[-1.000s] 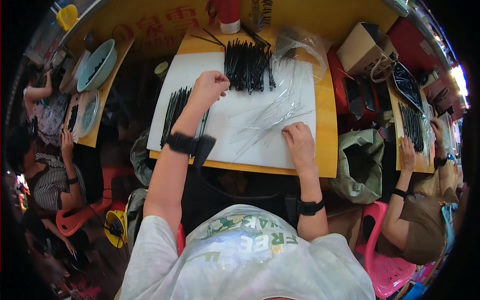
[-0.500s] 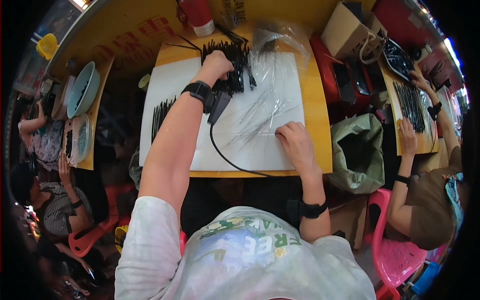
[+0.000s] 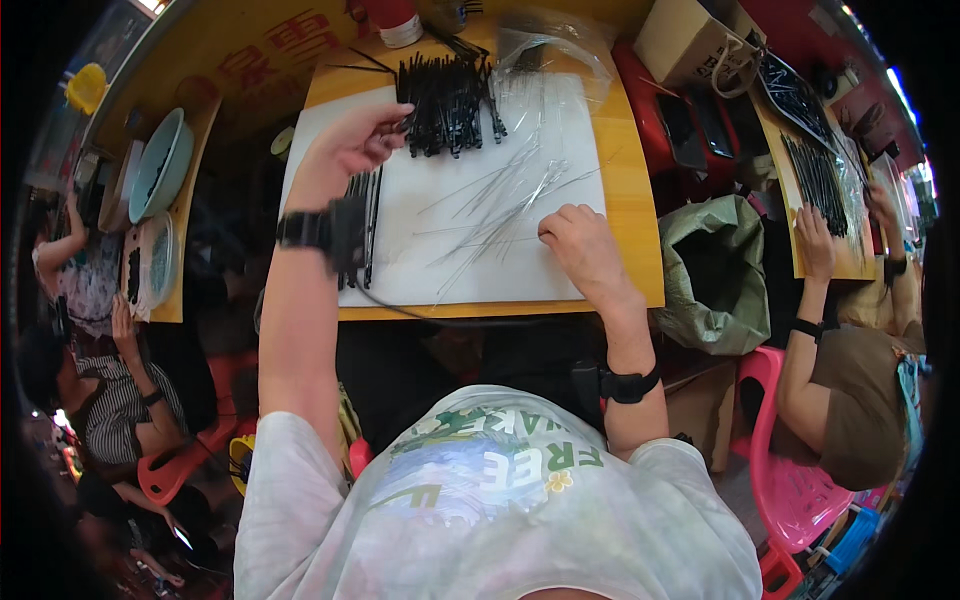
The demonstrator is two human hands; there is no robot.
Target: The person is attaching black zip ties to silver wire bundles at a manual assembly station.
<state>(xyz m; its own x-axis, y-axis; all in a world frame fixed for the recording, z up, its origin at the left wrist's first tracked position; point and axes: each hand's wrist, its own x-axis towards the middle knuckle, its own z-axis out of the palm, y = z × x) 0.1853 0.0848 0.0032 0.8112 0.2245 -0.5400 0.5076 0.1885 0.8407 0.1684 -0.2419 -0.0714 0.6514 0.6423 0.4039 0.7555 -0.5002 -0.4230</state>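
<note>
My left hand is at the left edge of a dense bundle of thin black sticks, its fingers bent and apart, and I see nothing held in it. A smaller row of black sticks lies nearer me, partly hidden by my left wrist with its dark strap and box. My right hand rests low on the right of the white board, fingers curled together. Its fingertips meet a loose scatter of thin, shiny wires; whether they pinch one is too fine to tell.
Clear plastic bags lie at the back of the wooden table. An open green sack stands right of it. A red and white container is behind the bundle. Co-workers sit on both sides; a cable runs along the front edge.
My left hand has come off the top of the bundle, leftward, and its fingers have spread. My right hand stays by the wires. The right-hand co-worker's far hand has drawn back from a tray.
</note>
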